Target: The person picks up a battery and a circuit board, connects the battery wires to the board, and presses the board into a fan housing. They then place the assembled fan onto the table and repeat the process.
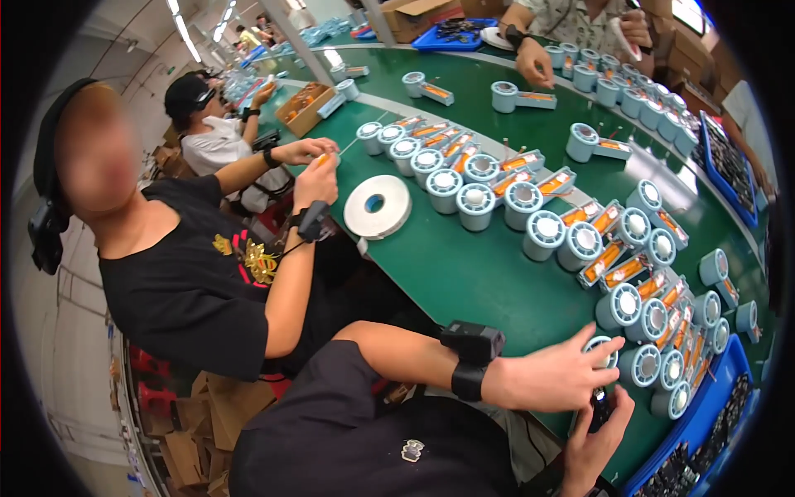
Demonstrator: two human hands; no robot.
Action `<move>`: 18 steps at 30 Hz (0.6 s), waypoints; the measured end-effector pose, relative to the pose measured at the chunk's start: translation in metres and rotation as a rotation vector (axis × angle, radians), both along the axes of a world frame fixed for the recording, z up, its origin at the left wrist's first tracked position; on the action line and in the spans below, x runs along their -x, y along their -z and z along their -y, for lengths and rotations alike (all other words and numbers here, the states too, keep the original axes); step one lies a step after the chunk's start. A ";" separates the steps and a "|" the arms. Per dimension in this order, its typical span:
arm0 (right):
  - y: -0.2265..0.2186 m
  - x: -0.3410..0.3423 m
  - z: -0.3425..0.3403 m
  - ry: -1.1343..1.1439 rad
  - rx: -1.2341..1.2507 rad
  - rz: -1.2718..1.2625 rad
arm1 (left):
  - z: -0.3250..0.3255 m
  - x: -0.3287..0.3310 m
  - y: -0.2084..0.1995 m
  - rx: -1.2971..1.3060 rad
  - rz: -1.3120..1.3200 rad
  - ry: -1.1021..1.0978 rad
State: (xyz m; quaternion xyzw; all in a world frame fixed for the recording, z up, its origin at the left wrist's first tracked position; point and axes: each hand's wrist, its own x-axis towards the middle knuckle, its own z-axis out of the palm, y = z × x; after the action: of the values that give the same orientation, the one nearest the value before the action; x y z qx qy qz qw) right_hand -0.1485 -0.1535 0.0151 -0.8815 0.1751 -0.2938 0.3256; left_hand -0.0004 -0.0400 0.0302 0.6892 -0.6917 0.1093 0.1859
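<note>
My left hand reaches over a light-blue round housing with a slotted face, its fingers bent around the rim. Just below, my right hand pinches a small black part close against the housing's lower side. The rest of that unit is hidden by my hands. Next to them stand several matching units, such as one with a pale round cap. Many have a box-shaped body with an orange piece inside.
A blue tray of small black parts lies at the right edge. A white tape roll rests on the green table. To my left a co-worker in black holds something small. Another person's hand works across the table.
</note>
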 end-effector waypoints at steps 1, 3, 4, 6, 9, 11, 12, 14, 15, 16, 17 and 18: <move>-0.001 0.003 0.003 0.018 0.012 0.001 | 0.001 -0.002 0.004 0.012 0.001 0.018; -0.003 0.012 0.014 0.029 -0.057 -0.111 | 0.003 -0.007 0.015 0.063 0.041 0.038; -0.006 0.017 0.017 0.040 -0.090 -0.162 | 0.005 -0.008 0.018 0.092 0.064 0.052; -0.007 0.020 0.016 0.014 -0.034 -0.174 | 0.003 -0.015 0.029 0.151 0.019 0.108; -0.004 0.015 0.014 -0.079 0.059 -0.199 | 0.002 -0.027 0.039 0.238 -0.061 0.184; -0.004 0.014 0.011 -0.072 0.080 -0.161 | 0.000 -0.027 0.042 0.305 -0.095 0.180; -0.004 0.013 0.009 -0.080 0.085 -0.148 | -0.003 -0.025 0.042 0.332 -0.118 0.166; 0.001 0.016 0.010 -0.059 0.091 -0.144 | -0.004 -0.025 0.044 0.341 -0.145 0.178; 0.004 0.017 0.011 -0.036 0.091 -0.136 | -0.004 -0.025 0.045 0.345 -0.171 0.192; 0.005 0.014 0.011 -0.013 0.092 -0.126 | -0.004 -0.028 0.046 0.349 -0.193 0.207; 0.007 0.011 0.010 -0.022 0.090 -0.129 | -0.003 -0.029 0.046 0.349 -0.195 0.198; 0.008 0.009 0.008 -0.008 0.106 -0.099 | -0.003 -0.029 0.047 0.359 -0.197 0.195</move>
State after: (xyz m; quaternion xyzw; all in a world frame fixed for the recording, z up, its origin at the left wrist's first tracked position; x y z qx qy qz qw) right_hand -0.1578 -0.1614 0.0067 -0.9116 0.1719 -0.2574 0.2707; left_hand 0.0282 -0.0375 -0.0164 0.5824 -0.7028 0.1443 0.3822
